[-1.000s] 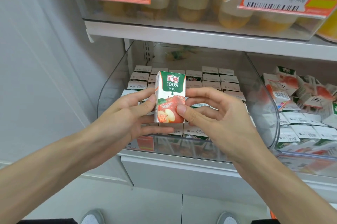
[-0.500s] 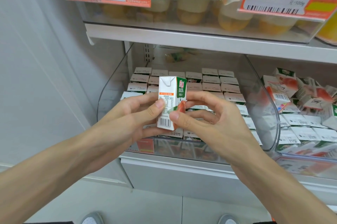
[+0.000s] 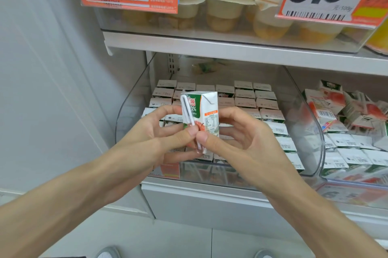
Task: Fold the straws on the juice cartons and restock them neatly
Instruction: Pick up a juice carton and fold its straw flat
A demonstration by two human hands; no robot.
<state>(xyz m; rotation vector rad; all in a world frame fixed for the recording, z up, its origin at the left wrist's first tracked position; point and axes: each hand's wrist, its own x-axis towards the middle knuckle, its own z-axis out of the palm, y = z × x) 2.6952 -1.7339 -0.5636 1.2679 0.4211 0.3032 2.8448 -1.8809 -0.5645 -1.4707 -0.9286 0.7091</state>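
Juice carton [image 3: 207,110]: upright, clamped between both sets of fingertips, forward of the clear bin [image 3: 319,131].
Straw [image 3: 189,118]: wrapped, lying aslant down the carton face, lower end under the two thumbs.
Open air above the fingers up to the shelf edge [image 3: 231,47]; stocked cartons [image 3: 266,109] in rows behind them.
Left hand [image 3: 155,138]: thumb pressed on the straw, fingers curled behind the carton.
Right hand [image 3: 247,142]: thumb beside it, fingers curled round the carton's right side.
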